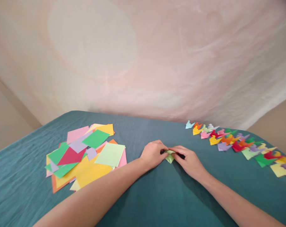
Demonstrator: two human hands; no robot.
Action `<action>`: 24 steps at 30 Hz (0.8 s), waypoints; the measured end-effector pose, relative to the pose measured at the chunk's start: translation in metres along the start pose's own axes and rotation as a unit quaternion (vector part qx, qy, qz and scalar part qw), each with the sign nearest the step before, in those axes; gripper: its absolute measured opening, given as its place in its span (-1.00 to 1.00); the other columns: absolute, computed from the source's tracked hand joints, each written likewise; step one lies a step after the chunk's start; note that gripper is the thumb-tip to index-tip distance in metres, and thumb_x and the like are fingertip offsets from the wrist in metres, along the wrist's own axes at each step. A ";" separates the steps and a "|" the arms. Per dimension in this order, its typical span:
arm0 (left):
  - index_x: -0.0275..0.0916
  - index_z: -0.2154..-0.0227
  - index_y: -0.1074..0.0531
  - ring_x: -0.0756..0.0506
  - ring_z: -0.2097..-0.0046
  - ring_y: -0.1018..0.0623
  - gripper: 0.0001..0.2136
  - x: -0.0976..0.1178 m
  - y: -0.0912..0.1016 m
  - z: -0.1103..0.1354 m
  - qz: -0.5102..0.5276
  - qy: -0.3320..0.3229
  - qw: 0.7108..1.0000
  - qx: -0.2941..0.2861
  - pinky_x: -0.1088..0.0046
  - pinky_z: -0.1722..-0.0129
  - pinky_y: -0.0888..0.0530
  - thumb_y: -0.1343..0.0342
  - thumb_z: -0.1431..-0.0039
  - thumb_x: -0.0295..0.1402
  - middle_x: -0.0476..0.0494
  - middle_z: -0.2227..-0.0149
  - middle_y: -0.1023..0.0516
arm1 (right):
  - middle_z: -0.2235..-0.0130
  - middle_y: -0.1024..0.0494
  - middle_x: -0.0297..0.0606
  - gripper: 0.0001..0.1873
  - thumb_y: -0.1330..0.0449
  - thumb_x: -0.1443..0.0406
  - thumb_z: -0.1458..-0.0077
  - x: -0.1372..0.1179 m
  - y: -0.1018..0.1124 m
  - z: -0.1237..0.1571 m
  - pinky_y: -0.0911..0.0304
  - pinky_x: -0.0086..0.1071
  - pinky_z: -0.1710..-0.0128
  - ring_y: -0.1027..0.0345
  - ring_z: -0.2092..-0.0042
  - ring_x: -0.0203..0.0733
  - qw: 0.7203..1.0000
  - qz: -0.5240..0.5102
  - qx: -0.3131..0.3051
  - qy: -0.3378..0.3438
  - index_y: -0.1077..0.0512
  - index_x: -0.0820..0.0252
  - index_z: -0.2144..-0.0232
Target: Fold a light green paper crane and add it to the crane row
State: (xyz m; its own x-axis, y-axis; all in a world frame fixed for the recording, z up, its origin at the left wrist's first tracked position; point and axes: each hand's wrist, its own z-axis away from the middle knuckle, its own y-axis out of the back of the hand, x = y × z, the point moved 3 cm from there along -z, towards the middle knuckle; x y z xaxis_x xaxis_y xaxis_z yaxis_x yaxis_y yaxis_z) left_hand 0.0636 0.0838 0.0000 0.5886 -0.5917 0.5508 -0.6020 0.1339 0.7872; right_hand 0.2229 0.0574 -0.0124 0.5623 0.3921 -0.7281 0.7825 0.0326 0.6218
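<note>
A small, partly folded light green paper (169, 157) lies on the teal cloth (157, 195) in the middle of the table. My left hand (152, 154) pinches its left side, fingers curled and closed on it. From the right, my right hand (189, 160) presses and pinches the same piece with its fingertips. Both hands meet over the paper and hide most of it.
A loose heap of coloured paper squares (86, 154) lies at the left. Several folded paper birds (237, 143) in many colours run in a row along the right side. A pale wrinkled sheet (143, 56) hangs behind the table.
</note>
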 end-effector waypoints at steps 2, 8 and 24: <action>-0.13 0.29 -0.53 -0.05 0.28 -0.48 -0.84 0.001 0.000 0.001 -0.016 0.004 1.000 0.005 0.52 0.28 -0.39 -0.08 -0.08 -0.34 -0.04 0.33 -0.50 | 0.16 -0.51 -0.23 -0.69 -0.04 0.32 -0.10 0.000 -0.001 0.000 -0.28 -0.26 0.10 -0.39 0.14 -0.14 1.000 0.002 -0.003 0.000 -0.48 0.06 0.14; -0.11 0.32 -0.53 -0.06 0.30 -0.48 -0.85 0.002 -0.001 0.001 -0.056 0.022 0.998 0.016 0.50 0.33 -0.38 -0.07 -0.09 -0.32 -0.03 0.33 -0.51 | 0.19 -0.51 -0.26 -0.69 -0.08 0.33 -0.07 -0.007 -0.002 0.003 -0.29 -0.29 0.13 -0.39 0.17 -0.16 1.000 0.007 0.016 0.002 -0.47 0.07 0.13; -0.08 0.27 -0.52 -0.08 0.25 -0.49 -0.81 0.008 0.000 0.006 -0.072 0.035 0.997 0.016 0.46 0.27 -0.38 -0.02 -0.13 -0.31 -0.04 0.29 -0.52 | 0.21 -0.55 -0.22 -0.75 -0.07 0.22 -0.14 -0.012 -0.002 0.003 -0.30 -0.28 0.16 -0.40 0.17 -0.11 0.999 0.034 0.039 0.010 -0.50 0.10 0.22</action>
State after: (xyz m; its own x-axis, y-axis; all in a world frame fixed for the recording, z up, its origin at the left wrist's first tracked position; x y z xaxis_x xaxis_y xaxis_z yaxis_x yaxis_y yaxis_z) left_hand 0.0650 0.0741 0.0022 0.7054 -0.5467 0.4511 -0.5247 0.0251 0.8509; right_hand 0.2159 0.0495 -0.0059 0.6104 0.4091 -0.6783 0.7612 -0.0661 0.6452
